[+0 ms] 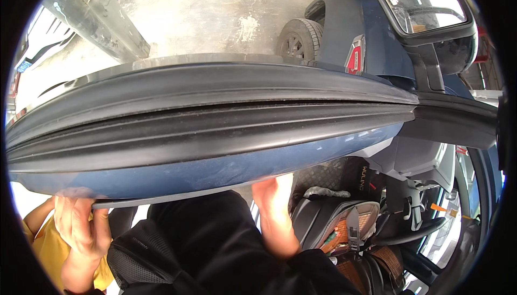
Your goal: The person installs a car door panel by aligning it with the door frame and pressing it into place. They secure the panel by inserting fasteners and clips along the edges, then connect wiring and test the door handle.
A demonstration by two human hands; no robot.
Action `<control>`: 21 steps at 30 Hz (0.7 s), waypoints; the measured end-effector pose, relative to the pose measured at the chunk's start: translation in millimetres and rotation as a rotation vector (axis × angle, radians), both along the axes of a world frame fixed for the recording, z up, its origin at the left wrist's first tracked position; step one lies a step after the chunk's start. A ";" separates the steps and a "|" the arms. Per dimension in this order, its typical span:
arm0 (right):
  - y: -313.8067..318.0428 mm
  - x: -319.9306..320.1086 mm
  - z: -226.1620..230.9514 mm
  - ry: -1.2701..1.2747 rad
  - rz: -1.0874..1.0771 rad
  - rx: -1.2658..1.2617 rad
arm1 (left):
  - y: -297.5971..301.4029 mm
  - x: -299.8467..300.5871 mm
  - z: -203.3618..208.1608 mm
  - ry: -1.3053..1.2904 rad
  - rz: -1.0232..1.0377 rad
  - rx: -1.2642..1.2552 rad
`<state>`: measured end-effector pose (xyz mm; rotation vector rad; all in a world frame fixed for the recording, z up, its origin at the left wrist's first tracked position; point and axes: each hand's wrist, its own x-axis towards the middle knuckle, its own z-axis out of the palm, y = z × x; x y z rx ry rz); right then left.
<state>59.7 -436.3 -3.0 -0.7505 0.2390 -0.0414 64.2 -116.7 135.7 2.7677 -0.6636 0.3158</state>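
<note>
A car door (237,171), blue on its inner side, stretches across the view in front of me. Black rubber strips (215,128) line its top edge, with a narrow window slot between them. At the door's left end, my left hand (81,222) is closed on the inner edge, fingers bent, beside a thin grey strip (161,202) along that edge. Near the middle, my right hand (273,203) reaches up to the same inner side. Its fingertips are partly hidden behind the blue panel, so their grip does not show.
A side mirror (425,4) sticks out at the upper right, above a wheel (300,39). A grey metal post (102,23) stands at the upper left. A person in a yellow top (48,246) is close on my left. The car's cabin, with a black bag (339,225), lies to the right.
</note>
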 end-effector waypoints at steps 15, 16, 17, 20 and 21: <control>-17.3 -9.0 -13.2 0.028 0.010 -0.071 | -13.4 -10.7 1.2 0.072 -0.014 -0.075; -19.9 -15.4 -16.4 0.013 0.016 -0.061 | -12.1 -14.0 0.8 0.059 -0.024 -0.045; -17.3 -14.6 -13.2 0.026 0.012 -0.082 | -9.4 -15.7 1.7 0.037 -0.023 -0.012; -10.9 -8.7 -2.0 0.069 0.006 -0.136 | -4.7 -19.0 0.6 0.063 0.019 -0.021; -9.8 -7.1 0.5 0.077 0.008 -0.145 | -3.4 -19.4 0.7 0.058 0.007 -0.013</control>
